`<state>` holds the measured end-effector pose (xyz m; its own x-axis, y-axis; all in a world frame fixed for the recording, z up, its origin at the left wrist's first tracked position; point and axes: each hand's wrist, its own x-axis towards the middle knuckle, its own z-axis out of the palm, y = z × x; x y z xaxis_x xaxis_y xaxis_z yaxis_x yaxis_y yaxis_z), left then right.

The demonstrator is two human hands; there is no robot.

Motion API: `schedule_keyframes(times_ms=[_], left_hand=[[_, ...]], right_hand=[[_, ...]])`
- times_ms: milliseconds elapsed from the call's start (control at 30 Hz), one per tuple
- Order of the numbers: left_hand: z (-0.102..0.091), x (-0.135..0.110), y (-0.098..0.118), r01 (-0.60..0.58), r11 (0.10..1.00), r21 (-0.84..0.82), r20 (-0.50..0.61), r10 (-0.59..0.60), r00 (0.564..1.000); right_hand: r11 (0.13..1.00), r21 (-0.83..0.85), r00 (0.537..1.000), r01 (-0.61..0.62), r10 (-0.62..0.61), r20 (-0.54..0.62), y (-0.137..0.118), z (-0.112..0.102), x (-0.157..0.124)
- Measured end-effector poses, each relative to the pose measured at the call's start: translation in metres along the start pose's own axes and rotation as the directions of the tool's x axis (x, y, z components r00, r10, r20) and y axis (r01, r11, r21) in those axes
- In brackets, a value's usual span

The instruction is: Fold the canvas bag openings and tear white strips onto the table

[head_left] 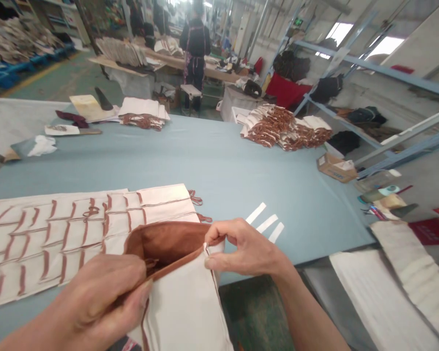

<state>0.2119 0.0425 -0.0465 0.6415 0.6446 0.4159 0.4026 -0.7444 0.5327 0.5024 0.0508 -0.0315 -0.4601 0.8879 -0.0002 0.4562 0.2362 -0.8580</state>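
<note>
My left hand (95, 297) pinches one edge of the mouth of a cream canvas bag (183, 307), and my right hand (245, 248) pinches the opposite edge. Between my hands the mouth gapes, showing a brown lining (164, 243). Behind the bag, overlapping cream fabric pieces with brown stripes (58, 239) lie in a long row on the pale blue table (219, 170). Three narrow white fabric strips (265, 223) lie just beyond my right hand.
Stacks of cream and brown fabric pieces (285, 127) (142, 114) sit on the table's far side. Cream fabric sheets (380, 302) lie at lower right. A cardboard box (335, 168) stands beyond the right edge, near blue shelving (369, 66). A person (195, 48) stands far back.
</note>
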Motion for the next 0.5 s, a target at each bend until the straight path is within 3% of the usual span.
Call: schedule_keyframes(times_ms=[100, 200, 300, 400, 500], left_hand=[[0.001, -0.008, -0.01, -0.005, 1.0, 0.016, -0.022, 0.005, 1.0], [0.001, -0.012, -0.027, 0.013, 0.999, 0.049, -0.032, -0.011, 0.999], [-0.005, -0.009, -0.036, 0.094, 0.993, -0.071, 0.032, -0.092, 0.995], [-0.012, 0.004, -0.029, 0.125, 0.968, -0.217, 0.083, -0.109, 0.991], [-0.017, 0.019, -0.012, 0.043, 0.941, -0.334, 0.12, -0.003, 0.993]], right_hand=[[0.985, 0.175, 1.0, 0.014, -0.018, 0.017, -0.002, 0.0, -0.003], [0.967, 0.233, 0.995, 0.101, -0.097, -0.029, -0.017, 0.004, -0.002], [0.928, 0.32, 0.982, 0.191, -0.186, -0.045, -0.033, 0.007, 0.002], [0.907, 0.351, 0.97, 0.232, -0.241, -0.018, -0.044, 0.009, 0.007], [0.928, 0.288, 0.969, 0.236, -0.246, 0.0, -0.048, 0.011, 0.009]])
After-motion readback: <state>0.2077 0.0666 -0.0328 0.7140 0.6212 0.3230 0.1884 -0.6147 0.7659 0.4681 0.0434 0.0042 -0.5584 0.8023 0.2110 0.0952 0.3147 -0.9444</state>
